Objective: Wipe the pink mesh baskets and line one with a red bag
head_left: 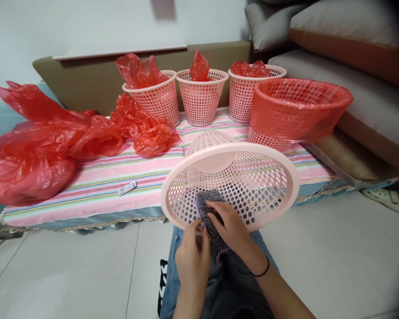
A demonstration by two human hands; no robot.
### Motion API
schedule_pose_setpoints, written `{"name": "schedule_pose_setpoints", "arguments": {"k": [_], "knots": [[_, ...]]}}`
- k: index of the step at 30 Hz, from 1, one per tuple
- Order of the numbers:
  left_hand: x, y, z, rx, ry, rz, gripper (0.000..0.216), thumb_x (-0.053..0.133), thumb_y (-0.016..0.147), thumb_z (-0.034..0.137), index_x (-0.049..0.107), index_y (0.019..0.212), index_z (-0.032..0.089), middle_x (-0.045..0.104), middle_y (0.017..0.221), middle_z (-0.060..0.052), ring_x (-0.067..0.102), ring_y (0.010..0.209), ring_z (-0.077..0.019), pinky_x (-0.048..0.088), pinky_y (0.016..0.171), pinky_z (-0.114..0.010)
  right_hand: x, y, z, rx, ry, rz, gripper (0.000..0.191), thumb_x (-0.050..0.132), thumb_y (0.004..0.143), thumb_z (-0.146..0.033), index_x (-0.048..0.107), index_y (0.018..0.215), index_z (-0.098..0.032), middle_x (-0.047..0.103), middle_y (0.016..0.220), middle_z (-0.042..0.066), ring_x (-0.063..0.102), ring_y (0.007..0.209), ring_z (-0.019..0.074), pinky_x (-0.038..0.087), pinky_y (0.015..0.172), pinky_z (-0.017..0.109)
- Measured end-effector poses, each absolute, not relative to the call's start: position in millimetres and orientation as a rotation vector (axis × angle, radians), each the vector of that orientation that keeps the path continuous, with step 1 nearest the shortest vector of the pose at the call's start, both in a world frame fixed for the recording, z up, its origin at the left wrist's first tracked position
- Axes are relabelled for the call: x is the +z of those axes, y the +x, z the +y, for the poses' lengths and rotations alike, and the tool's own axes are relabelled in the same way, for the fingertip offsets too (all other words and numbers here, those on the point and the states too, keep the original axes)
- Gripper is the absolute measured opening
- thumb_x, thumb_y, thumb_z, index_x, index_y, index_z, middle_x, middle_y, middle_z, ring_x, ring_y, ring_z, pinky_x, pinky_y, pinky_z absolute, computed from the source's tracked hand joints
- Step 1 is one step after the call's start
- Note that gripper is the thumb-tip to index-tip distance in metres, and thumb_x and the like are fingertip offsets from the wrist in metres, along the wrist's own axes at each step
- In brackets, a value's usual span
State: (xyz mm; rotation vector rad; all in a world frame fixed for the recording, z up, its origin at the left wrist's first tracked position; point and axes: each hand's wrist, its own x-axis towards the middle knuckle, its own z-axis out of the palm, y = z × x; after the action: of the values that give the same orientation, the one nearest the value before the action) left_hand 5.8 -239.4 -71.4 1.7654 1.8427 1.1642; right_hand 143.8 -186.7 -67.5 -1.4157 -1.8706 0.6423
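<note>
While the head view has a pink basket [216,164] on its side, mouth toward the person, a grey cloth [210,197] sits at its lower rim. Right hand [231,228]: fingers gripping the cloth. Left hand [194,248]: fingers pinching its lilac edge. Beyond, on a striped cover [98,190], three baskets [199,104], mouths up, each holding crumpled red bags [199,67]. Fourth basket [267,140], right: red liner [286,117] folded over the rim. Left: heaped loose bags [40,164].

We see a couch [96,84] with a stripy cloth [96,179]. On the cloth we find four pink baskets [200,104], red bags [43,146] and a small white thing [127,188].
</note>
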Motion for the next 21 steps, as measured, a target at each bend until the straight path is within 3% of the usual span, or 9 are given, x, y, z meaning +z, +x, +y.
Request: {"name": "schedule_pose_setpoints", "arguments": {"k": [3, 5, 8, 11, 16, 21], "knots": [[-64, -12, -234, 1.635, 1.700, 1.934, 0.025, 0.066, 0.086, 0.026, 0.060, 0.110, 0.022, 0.060, 0.084, 0.000, 0.054, 0.063, -0.0133, 0.048, 0.063, -0.027, -71, 138, -180, 0.458, -1.497, -2.021, 0.045, 0.051, 0.094, -0.029, 0.057, 0.139, -0.024, 0.054, 0.145, 0.010, 0.045, 0.133, 0.0351, 0.037, 0.110, 0.058], [-61, -25, -223, 1.816, 1.663, 1.930, 0.044, 0.073, 0.081, 0.026, 0.056, 0.121, 0.021, 0.059, 0.102, -0.005, 0.059, 0.083, -0.0168, 0.051, 0.074, -0.030, -75, 134, -179, 0.417, -1.542, -2.089, 0.055, 0.056, 0.092, -0.034, 0.049, 0.146, -0.027, 0.040, 0.157, 0.007, 0.031, 0.142, 0.0405, 0.031, 0.113, 0.064], [-62, -37, -199, 1.722, 1.639, 1.810, 0.064, 0.075, 0.080, 0.030, 0.047, 0.137, 0.022, 0.055, 0.130, -0.012, 0.057, 0.117, -0.0238, 0.051, 0.092, -0.034, -82, 131, -179, 0.466, -1.576, -2.143, 0.066, 0.059, 0.089, -0.034, 0.040, 0.152, -0.030, 0.030, 0.162, 0.003, 0.024, 0.146, 0.0432, 0.031, 0.112, 0.065], [-71, -34, -179, 1.703, 1.575, 1.646, 0.061, 0.067, 0.088, 0.031, 0.042, 0.144, 0.026, 0.053, 0.142, -0.011, 0.052, 0.132, -0.0242, 0.043, 0.110, -0.037, -83, 135, -179, 0.511, -1.565, -2.183, 0.070, 0.058, 0.085, -0.024, 0.040, 0.152, -0.033, 0.028, 0.163, 0.000, 0.022, 0.148, 0.0417, 0.032, 0.113, 0.063], [-76, -18, -165, 1.963, 1.512, 1.551, 0.055, 0.058, 0.094, 0.029, 0.040, 0.146, 0.027, 0.048, 0.151, -0.010, 0.048, 0.139, -0.0215, 0.038, 0.115, -0.033, -77, 148, -178, 0.610, -1.495, -2.255, 0.075, 0.056, 0.077, -0.014, 0.045, 0.148, -0.036, 0.030, 0.162, -0.004, 0.025, 0.148, 0.0388, 0.034, 0.113, 0.062], [-54, -7, -165, 1.925, 1.551, 1.588, 0.052, 0.057, 0.095, 0.029, 0.044, 0.146, 0.027, 0.047, 0.153, -0.009, 0.042, 0.143, -0.0223, 0.031, 0.120, -0.035, -81, 147, -186, 0.481, -1.611, -2.110, 0.062, 0.061, 0.085, -0.032, 0.049, 0.146, -0.031, 0.042, 0.156, 0.000, 0.026, 0.145, 0.0454, 0.031, 0.111, 0.069]]}}
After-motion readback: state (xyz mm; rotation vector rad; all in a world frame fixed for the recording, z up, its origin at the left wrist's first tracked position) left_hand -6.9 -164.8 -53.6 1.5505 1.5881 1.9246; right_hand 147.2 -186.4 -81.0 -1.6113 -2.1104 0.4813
